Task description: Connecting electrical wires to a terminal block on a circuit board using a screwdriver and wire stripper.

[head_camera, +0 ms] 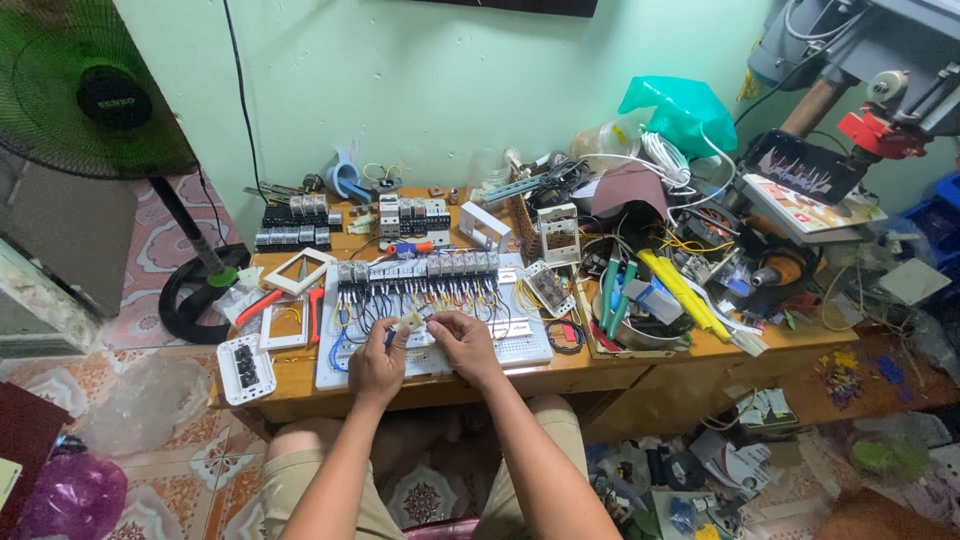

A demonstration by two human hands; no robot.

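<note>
At frame centre, a small white part is pinched between left hand and right hand; it could be dropped among the board's wires.

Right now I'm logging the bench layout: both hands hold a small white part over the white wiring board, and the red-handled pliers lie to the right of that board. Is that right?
Not quite. The head view shows the red-handled pliers lying to the left of the white wiring board, beside the white frames. The rest holds: left hand and right hand hold the small white part over it.

A green standing fan, red-handled pliers, a teal plastic bag and a white switch plate lie around.
</note>
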